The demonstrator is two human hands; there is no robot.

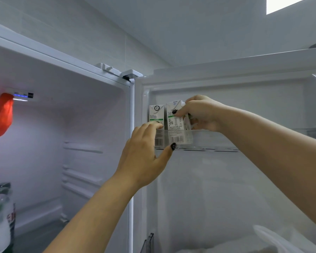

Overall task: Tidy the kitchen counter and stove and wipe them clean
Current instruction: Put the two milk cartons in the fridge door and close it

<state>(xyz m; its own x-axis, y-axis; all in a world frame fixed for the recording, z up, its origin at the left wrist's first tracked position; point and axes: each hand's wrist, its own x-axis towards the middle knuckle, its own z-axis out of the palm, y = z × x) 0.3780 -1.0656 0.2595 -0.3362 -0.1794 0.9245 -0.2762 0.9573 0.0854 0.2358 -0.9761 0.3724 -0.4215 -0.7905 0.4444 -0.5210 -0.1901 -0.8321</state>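
Two small white-and-green drink cartons (174, 115) stand upright side by side in the clear plastic door shelf (208, 139) at the top of the open white fridge door (226, 179), at the shelf's hinge end, w/ barcodes showing thru the clear front. The right hand (201, 114) reaches in from the right & pinches the nearer carton near its top, thumb w/ dark nail on the printed face, other fingers curled round the far side. The left hand (146, 152) is loosely spread at the shelf front: fingertips lie over the rim just in front of the other carton, thumb w/ dark nail presses the clear wall below the barcodes. Can't tell if those fingertips touch the carton itself.

Left of the door, the fridge interior (71, 134) is lit, w/ a red plastic bag (2, 114) hanging at the left edge & green-capped clear bottles (0, 216) low in the corner. White crumpled plastic (274, 241) sits low in the door, bottom right.
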